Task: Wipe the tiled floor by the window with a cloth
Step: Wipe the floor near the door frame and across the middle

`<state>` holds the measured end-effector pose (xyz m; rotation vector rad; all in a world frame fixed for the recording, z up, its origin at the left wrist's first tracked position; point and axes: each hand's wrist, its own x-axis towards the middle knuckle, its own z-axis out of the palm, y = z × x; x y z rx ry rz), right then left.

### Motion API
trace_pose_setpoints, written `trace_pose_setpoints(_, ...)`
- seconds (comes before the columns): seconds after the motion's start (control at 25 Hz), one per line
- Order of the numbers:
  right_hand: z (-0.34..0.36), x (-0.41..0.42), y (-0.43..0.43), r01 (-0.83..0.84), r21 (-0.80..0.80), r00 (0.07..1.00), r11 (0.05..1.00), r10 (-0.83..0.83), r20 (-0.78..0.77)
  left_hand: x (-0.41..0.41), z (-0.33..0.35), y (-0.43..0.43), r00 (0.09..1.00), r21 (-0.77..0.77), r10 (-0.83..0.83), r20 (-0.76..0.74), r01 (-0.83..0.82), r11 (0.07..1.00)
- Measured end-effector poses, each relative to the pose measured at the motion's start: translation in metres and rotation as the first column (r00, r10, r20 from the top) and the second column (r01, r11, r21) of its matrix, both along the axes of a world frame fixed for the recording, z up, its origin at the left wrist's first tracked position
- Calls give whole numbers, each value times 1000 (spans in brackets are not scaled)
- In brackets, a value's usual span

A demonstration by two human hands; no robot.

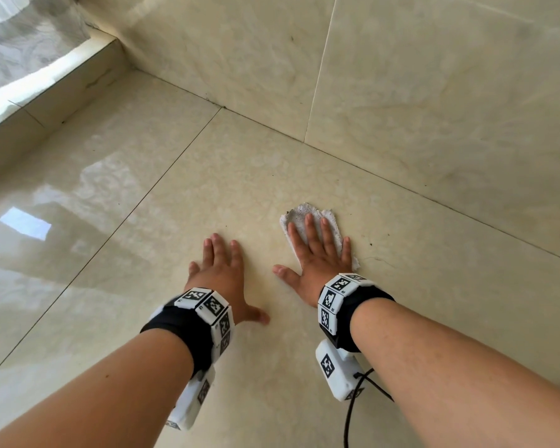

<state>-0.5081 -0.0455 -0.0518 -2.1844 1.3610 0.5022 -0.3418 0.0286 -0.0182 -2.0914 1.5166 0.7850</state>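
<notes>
A person leans over a glossy cream tiled floor (136,260), both forearms stretched forward, at the corner where the floor meets a tiled wall (434,92) of the same colour. The right hand (317,257) lies flat, fingers straight and spread, pressing a ragged white cloth (299,212) onto the tile; the cloth shows beyond the fingertips and along the outer edge of the palm, near the dark joint at the foot of the wall. The left hand (222,276) rests palm down on bare tile just beside it, fingers straight, thumb out to the side, holding nothing.

Each wrist carries a black band set with white blocks bearing black-and-white square markers, the left wristband (204,315) and the right wristband (340,299) alike. A thin black cable (349,415) hangs from the white unit under the right wrist and runs out at the bottom edge.

Small dark specks (370,244) and a fine hair-like strand (380,259) lie on the tile just right of the cloth. At upper left a low tiled ledge (62,88) rises from the floor, with a pale grey patterned surface above it (curtain or stone, it cannot be told). A bright reflection (25,224) gleams on the tiles at left.
</notes>
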Motion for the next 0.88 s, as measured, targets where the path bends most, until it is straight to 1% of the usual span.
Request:
trace_pose_setpoints(0.12, -5, -7, -3, 17, 0, 1000, 1000, -17, 11, -2, -1, -4, 1000, 46, 20, 0, -20, 999)
trace_pose_setpoints(0.4, -6, -43, -19, 167, -15, 985, 986, -168, -48, -10, -9, -15, 999, 101, 43, 32, -46, 994)
trace_pose_setpoints(0.64, -1, -57, -28, 274, -31, 960, 961, -275, -54, 4, -5, -17, 998, 85, 42, 41, -45, 995)
trace_pose_setpoints(0.88, 0, -68, -33, 362, -34, 927, 932, -363, -95, 19, -8, -10, 998, 65, 58, 40, -61, 996)
